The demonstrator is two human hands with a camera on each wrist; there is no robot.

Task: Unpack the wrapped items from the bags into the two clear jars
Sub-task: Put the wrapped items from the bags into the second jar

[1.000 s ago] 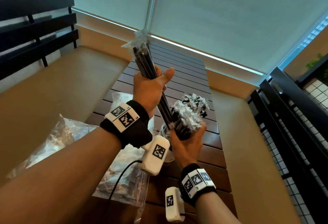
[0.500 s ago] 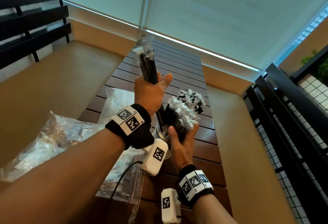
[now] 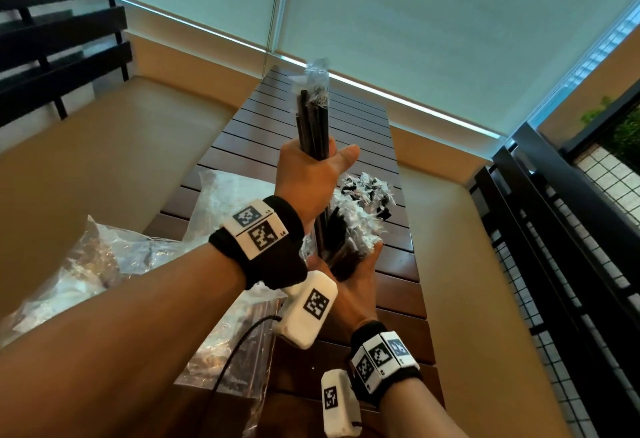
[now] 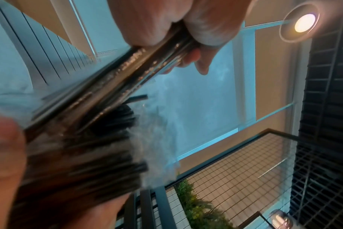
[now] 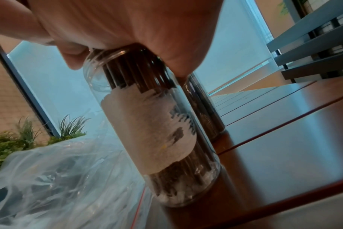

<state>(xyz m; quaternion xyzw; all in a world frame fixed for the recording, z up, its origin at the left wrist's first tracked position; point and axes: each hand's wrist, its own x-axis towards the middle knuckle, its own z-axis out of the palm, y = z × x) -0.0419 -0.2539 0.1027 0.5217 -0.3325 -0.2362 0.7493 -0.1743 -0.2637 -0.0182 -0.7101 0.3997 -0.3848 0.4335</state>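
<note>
My left hand grips a bundle of black wrapped straws and holds it upright, with its lower end down among the straws in a jar. My right hand is curled round the bunch of straws standing in that clear jar, just above the mouth. The jar has a white label and is packed with black straws. A second jar of straws stands right behind it. In the left wrist view my fingers wrap the bundle.
Crumpled clear plastic bags with more wrapped items lie at the left, close to the jars. The jars stand on a dark slatted wooden table between tan benches. Black railings run along the right.
The bundle in my left hand has swung from leaning left to nearly upright over the jar. My right hand stays round the straws in the jar.
</note>
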